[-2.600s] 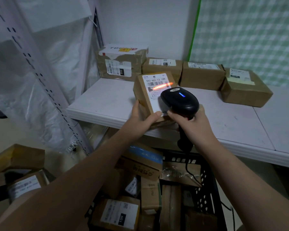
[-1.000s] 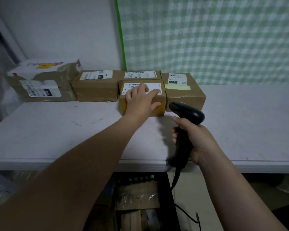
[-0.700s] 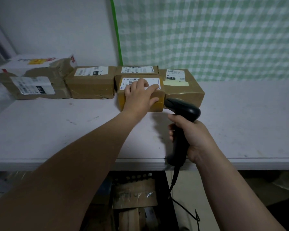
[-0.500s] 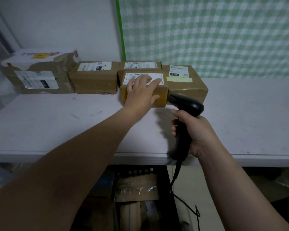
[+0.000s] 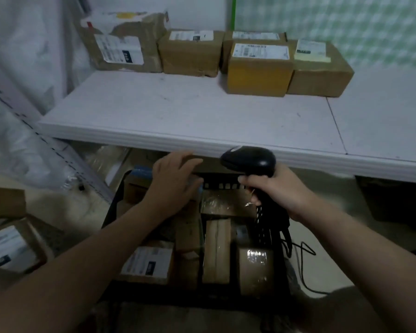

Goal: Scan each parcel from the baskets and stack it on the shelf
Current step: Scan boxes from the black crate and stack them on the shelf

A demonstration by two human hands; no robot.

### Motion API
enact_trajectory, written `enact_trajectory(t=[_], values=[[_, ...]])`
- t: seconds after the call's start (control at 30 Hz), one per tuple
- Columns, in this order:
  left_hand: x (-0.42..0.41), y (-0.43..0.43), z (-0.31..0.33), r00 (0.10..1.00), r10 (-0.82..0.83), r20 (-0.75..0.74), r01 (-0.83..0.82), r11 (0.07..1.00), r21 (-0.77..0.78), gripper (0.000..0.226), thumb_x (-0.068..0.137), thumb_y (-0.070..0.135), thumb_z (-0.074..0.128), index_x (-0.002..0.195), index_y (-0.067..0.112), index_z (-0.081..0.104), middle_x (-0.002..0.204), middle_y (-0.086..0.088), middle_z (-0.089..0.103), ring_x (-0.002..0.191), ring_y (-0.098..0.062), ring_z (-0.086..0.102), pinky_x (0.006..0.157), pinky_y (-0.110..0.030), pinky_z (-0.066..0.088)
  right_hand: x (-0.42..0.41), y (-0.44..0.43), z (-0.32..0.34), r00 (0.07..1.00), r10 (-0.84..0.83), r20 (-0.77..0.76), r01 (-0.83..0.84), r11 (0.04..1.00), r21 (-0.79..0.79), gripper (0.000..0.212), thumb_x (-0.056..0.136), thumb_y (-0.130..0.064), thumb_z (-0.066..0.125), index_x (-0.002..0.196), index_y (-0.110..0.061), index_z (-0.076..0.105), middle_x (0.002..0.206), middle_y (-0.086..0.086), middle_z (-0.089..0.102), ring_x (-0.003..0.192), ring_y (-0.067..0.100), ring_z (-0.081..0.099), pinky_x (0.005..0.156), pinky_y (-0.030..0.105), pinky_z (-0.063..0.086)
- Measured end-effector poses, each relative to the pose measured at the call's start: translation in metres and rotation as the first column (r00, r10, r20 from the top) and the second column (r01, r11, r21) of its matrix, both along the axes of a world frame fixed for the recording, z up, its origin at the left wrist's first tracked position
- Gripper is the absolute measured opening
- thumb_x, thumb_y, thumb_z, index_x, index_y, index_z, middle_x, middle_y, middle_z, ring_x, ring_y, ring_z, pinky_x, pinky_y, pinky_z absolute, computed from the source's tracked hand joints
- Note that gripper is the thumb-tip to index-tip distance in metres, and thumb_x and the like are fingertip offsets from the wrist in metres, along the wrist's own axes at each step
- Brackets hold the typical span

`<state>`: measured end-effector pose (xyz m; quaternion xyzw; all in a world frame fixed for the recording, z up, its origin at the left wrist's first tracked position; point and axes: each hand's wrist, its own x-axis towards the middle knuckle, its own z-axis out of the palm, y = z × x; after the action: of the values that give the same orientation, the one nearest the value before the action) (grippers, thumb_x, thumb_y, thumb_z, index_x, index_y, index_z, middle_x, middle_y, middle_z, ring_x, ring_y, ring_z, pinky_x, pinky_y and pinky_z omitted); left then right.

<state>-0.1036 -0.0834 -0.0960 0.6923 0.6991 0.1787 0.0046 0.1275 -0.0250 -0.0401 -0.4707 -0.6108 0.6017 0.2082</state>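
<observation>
Just drop open left grip (image 5: 171, 186) onto the near label-up parcel (image 5: 149, 263) in basket (image 5: 222, 185), with right grip (image 5: 276, 191) clamped on scanner (image 5: 249, 161).

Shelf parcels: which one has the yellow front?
The box second from the right, standing in front of a brown parcel; the other four fronts are dull brown.

Shelf: white flat shelf board (image 5: 202, 121) before you, matt, scuffed.
Box: yellow cardboard box (image 5: 257, 78), matt, white paper label (image 5: 261, 51).
Scanner: black plastic scanner (image 5: 249, 159) in your right hand (image 5: 276, 188), smooth, glossy.
Basket: black plastic lattice basket (image 5: 221, 181), dull.
</observation>
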Motion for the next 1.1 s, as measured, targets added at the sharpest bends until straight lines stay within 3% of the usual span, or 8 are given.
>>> enact_trajectory(t=[0.2, 0.37, 0.47, 0.63, 0.77, 0.87, 0.97, 1.1], values=[[0.039, -0.035, -0.047, 0.995, -0.020, 0.099, 0.050, 0.951, -0.305, 0.044, 0.096, 0.037, 0.049, 0.138, 0.023, 0.046, 0.142, -0.003, 0.039, 0.133, -0.024, 0.031, 0.107, -0.040, 0.025, 0.033, -0.032, -0.056, 0.978, -0.079, 0.194, 0.092, 0.994, -0.061, 0.007, 0.086, -0.007, 0.069, 0.083, -0.004, 0.063, 0.062, 0.008, 0.058, 0.048, 0.017, 0.052, 0.045, 0.022, 0.045], [0.103, -0.033, -0.081, 0.967, -0.168, 0.190, 0.239, 0.852, -0.465, 0.044, 0.095, 0.032, 0.053, 0.137, 0.018, 0.048, 0.136, -0.007, 0.043, 0.126, -0.025, 0.039, 0.104, -0.038, 0.035, 0.078, -0.035, -0.086, 0.933, -0.236, 0.273, 0.279, 0.952, -0.129, 0.011, 0.086, -0.010, 0.070, 0.084, -0.002, 0.063, 0.069, 0.014, 0.058, 0.048, 0.020, 0.052, 0.045, 0.025, 0.043], [0.136, -0.027, -0.101, 0.967, -0.186, 0.173, 0.253, 0.775, -0.579, 0.049, 0.096, 0.039, 0.049, 0.140, 0.019, 0.043, 0.140, -0.009, 0.039, 0.129, -0.031, 0.038, 0.105, -0.041, 0.034, 0.095, -0.033, -0.095, 0.915, -0.278, 0.292, 0.330, 0.932, -0.146, 0.011, 0.087, -0.010, 0.069, 0.080, -0.006, 0.061, 0.071, 0.014, 0.058, 0.049, 0.019, 0.052, 0.047, 0.026, 0.043], [0.181, -0.016, -0.120, 0.992, 0.004, 0.127, 0.093, 0.655, -0.750, 0.075, 0.089, 0.068, 0.040, 0.150, 0.025, 0.027, 0.156, -0.011, 0.017, 0.140, -0.037, 0.021, 0.106, -0.042, 0.032, 0.102, -0.024, -0.101, 0.918, -0.283, 0.279, 0.334, 0.930, -0.154, 0.010, 0.087, -0.011, 0.069, 0.083, -0.007, 0.061, 0.071, 0.013, 0.058, 0.053, 0.020, 0.054, 0.053, 0.029, 0.044], [0.179, -0.014, -0.139, 0.988, 0.127, 0.082, -0.012, 0.608, -0.794, 0.091, 0.076, 0.084, 0.039, 0.145, 0.025, 0.033, 0.154, -0.011, 0.019, 0.137, -0.037, 0.026, 0.104, -0.046, 0.038, 0.095, -0.017, -0.103, 0.937, -0.243, 0.252, 0.292, 0.940, -0.175, 0.010, 0.087, -0.011, 0.069, 0.083, -0.006, 0.062, 0.071, 0.014, 0.057, 0.053, 0.022, 0.052, 0.051, 0.028, 0.044], [0.164, -0.019, -0.151, 0.974, 0.221, 0.055, -0.085, 0.578, -0.812, 0.089, 0.078, 0.077, 0.046, 0.146, 0.023, 0.029, 0.151, -0.013, 0.022, 0.135, -0.035, 0.031, 0.102, -0.047, 0.040, 0.092, -0.012, -0.106, 0.941, -0.219, 0.260, 0.273, 0.941, -0.197, 0.011, 0.086, -0.010, 0.069, 0.091, -0.001, 0.063, 0.068, 0.013, 0.056, 0.051, 0.022, 0.050, 0.047, 0.025, 0.043], [0.155, -0.022, -0.155, 0.919, 0.365, 0.150, -0.078, 0.540, -0.838, 0.091, 0.077, 0.066, 0.058, 0.149, 0.023, 0.024, 0.152, -0.011, 0.022, 0.135, -0.031, 0.034, 0.103, -0.046, 0.040, 0.090, -0.012, -0.111, 0.941, -0.177, 0.287, 0.242, 0.947, -0.211, 0.012, 0.087, -0.009, 0.068, 0.092, -0.001, 0.062, 0.067, 0.012, 0.055, 0.050, 0.021, 0.049, 0.046, 0.025, 0.042], [0.147, -0.020, -0.141, 0.871, 0.418, 0.260, -0.069, 0.627, -0.776, 0.083, 0.078, 0.058, 0.063, 0.145, 0.020, 0.033, 0.147, -0.010, 0.032, 0.130, -0.029, 0.041, 0.100, -0.038, 0.043, 0.082, -0.013, -0.109, 0.941, -0.137, 0.309, 0.200, 0.962, -0.185, 0.009, 0.087, -0.008, 0.068, 0.084, -0.005, 0.060, 0.066, 0.010, 0.054, 0.047, 0.019, 0.047, 0.044, 0.023, 0.041]])
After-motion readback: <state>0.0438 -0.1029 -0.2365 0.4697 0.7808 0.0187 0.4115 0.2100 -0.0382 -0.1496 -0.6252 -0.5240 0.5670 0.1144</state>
